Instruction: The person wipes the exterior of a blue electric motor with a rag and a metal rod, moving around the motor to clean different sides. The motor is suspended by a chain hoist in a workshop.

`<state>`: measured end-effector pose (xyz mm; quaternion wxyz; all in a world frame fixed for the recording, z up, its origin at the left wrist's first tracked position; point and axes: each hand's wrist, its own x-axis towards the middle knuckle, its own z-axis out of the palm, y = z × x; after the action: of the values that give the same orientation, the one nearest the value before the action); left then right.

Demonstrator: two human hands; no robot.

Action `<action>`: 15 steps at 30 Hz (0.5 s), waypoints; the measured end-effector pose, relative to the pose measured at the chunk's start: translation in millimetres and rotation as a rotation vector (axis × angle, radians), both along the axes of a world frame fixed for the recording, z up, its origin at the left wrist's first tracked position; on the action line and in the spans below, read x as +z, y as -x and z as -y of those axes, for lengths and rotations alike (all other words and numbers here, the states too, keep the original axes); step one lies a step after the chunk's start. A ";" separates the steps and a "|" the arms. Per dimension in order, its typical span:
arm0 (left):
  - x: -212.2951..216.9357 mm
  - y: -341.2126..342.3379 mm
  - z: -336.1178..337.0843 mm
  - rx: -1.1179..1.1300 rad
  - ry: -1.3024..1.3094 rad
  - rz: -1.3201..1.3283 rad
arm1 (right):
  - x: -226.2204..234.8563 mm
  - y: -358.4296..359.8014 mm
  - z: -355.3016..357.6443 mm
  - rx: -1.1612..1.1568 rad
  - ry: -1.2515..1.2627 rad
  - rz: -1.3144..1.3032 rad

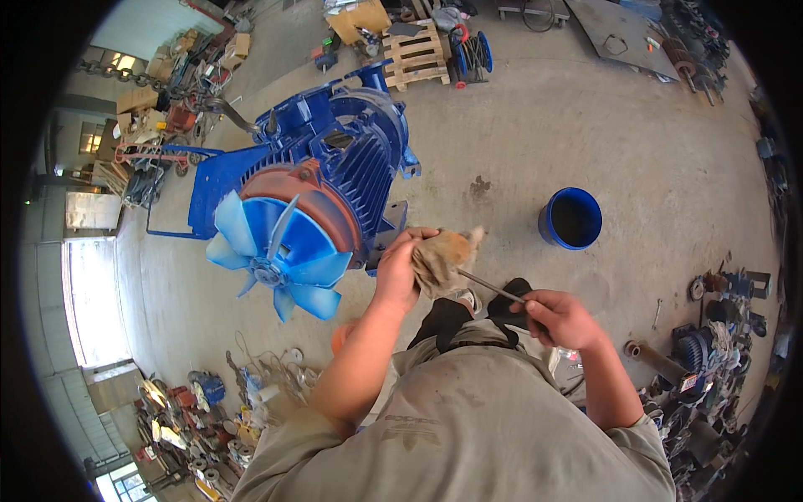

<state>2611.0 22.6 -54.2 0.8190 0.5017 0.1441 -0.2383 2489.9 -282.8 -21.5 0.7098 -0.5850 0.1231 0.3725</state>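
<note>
My left hand (396, 269) is clenched around a crumpled tan-brown rag (441, 258), and the rag is wrapped over the far end of a thin grey metal rod (492, 289). My right hand (559, 319) is closed in a fist on the rod's near end, on what looks like a dark handle (I cannot make out its shape). The rod spans the gap between both hands, above my dark trousers.

I judge this as wiping the rod clean. The next move calls for a firm pinch through the rag while the other fist holds steady.

Just beyond the rag stands a big blue electric motor with pale blue fan blades (288, 247); a round blue plastic bucket (570, 219) sits apart on the concrete floor (519, 125).
</note>
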 end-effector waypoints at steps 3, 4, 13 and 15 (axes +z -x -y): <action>-17.2 16.6 -0.9 0.221 0.068 -0.092 | 2.7 -19.4 -18.2 0.072 -0.070 -0.061; -21.3 20.1 -0.3 0.263 0.017 -0.066 | 2.8 -25.6 -24.9 0.105 -0.084 -0.075; -26.5 4.1 -4.7 0.547 0.002 -0.085 | -6.7 -77.8 -67.6 0.226 -0.155 -0.187; -22.5 0.8 -4.0 0.558 -0.004 -0.103 | -4.3 -83.7 -71.0 0.219 -0.153 -0.172</action>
<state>2610.2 26.5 -76.7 0.8436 0.4312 0.3187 -0.0285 2573.6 -211.8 -25.9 0.6941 -0.5052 0.0904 0.5048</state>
